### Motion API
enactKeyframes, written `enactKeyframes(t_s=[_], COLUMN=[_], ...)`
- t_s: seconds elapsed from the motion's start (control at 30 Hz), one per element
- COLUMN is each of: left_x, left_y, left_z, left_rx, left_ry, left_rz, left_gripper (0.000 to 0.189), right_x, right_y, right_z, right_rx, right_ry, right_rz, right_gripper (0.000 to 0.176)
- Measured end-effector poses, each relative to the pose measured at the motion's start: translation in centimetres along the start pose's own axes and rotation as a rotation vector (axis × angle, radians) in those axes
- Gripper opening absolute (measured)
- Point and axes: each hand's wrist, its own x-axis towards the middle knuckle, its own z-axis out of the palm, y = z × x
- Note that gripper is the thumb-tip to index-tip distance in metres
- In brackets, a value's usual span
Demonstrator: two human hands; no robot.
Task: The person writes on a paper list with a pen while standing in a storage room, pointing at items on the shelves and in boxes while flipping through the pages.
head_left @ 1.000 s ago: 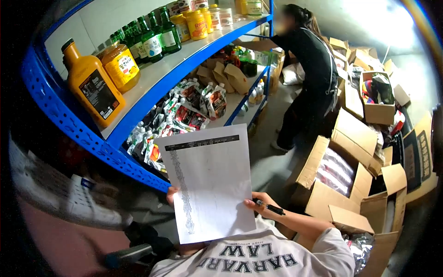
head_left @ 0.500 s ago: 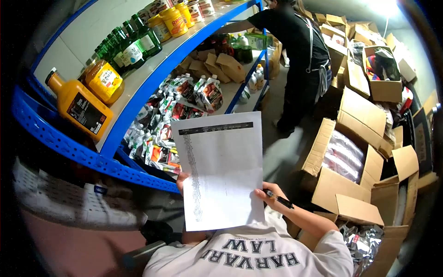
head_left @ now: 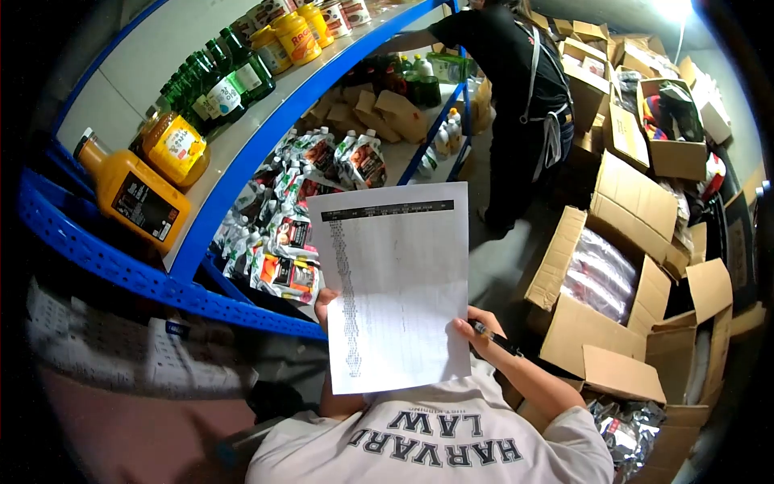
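Note:
A printed sheet of paper [head_left: 407, 282] is held up in front of my chest, with a dark header band across its top and a column of small print down its left side. My left hand [head_left: 326, 305] grips its left edge, the fingers mostly behind the page. At the right edge, my right hand [head_left: 481, 329] pinches the sheet between thumb and fingers. A black pen [head_left: 496, 337] is also held in that right hand, pointing down to the right. The small print is too fine to read.
Blue-framed shelving [head_left: 266, 137] on the left carries green bottles [head_left: 222, 85], yellow jars [head_left: 298, 36], an orange sauce bottle [head_left: 137, 194] and spouted pouches [head_left: 286, 234]. Open cardboard boxes [head_left: 617, 323] line the right side. Ahead, a person [head_left: 516, 97] in dark clothes reaches toward the shelves.
The sheet has shifted slightly right and up in view, both hands still holding it. The person ahead has moved a little to the left.

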Motion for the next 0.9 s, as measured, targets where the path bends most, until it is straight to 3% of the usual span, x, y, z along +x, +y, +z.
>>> enactKeyframes(t_s=[0.17, 0.37, 0.9], left_x=[-0.3, -1.1, -3.9], left_y=[0.0, 0.4, 2.2], left_z=[0.2, 0.2, -0.8], left_rx=[-0.012, -0.023, -0.071], left_ry=[-0.002, -0.009, -0.016], left_rz=[0.009, 0.027, 0.04], left_gripper=[0.032, 0.032, 0.033], right_x=[-0.1, 0.1, -1.7], right_y=[-0.1, 0.3, 1.2], right_z=[0.4, 1.0, 4.2], right_rx=[0.115, 0.011, 0.079], right_ry=[0.009, 0.003, 0.02], right_rz=[-0.035, -0.002, 0.048], right_gripper=[0.032, 0.032, 0.024])
